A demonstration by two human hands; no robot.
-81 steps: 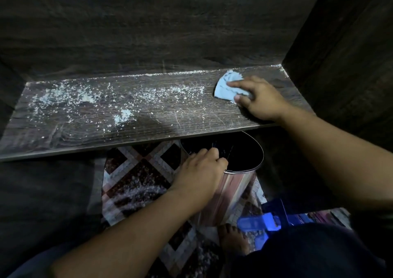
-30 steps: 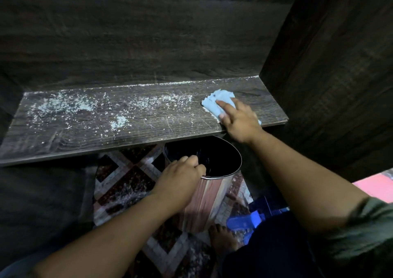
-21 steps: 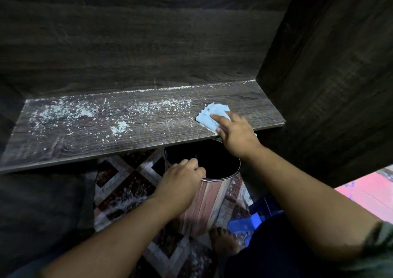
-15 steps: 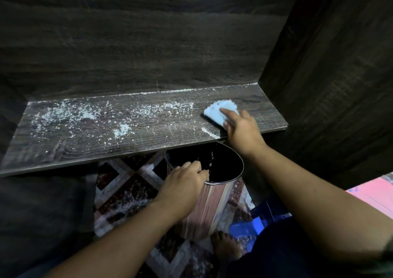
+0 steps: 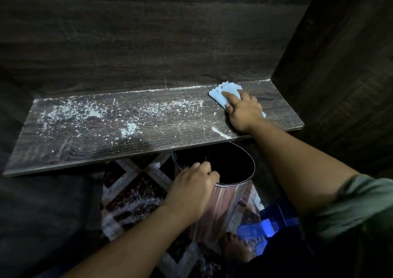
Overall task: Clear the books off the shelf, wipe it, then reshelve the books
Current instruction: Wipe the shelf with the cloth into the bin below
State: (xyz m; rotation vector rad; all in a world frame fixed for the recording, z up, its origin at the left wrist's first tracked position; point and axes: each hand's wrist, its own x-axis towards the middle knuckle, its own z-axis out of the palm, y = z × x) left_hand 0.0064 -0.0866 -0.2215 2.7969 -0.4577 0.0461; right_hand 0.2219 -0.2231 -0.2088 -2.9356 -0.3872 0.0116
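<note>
A dark wooden shelf (image 5: 95, 145) runs across the view, bare of books and strewn with white dust and crumbs over its left and middle. A light blue cloth (image 5: 225, 91) lies at the shelf's back right corner, pressed flat under my right hand (image 5: 242, 112). A thin line of crumbs (image 5: 221, 133) sits near the front edge by that wrist. My left hand (image 5: 193, 188) grips the rim of a metal bin (image 5: 225, 201) held just below the shelf's front edge. No books are in view.
The cabinet's dark side panel (image 5: 340, 86) closes off the right and the back panel (image 5: 148, 43) stands behind the shelf. A patterned floor mat (image 5: 136, 192) lies below. A blue plastic stool (image 5: 257, 228) and a bare foot (image 5: 234, 248) are at lower right.
My right hand has slid the cloth from the shelf's front edge back to the rear right corner, leaving a small streak of crumbs near the front. The left hand stays on the bin.
</note>
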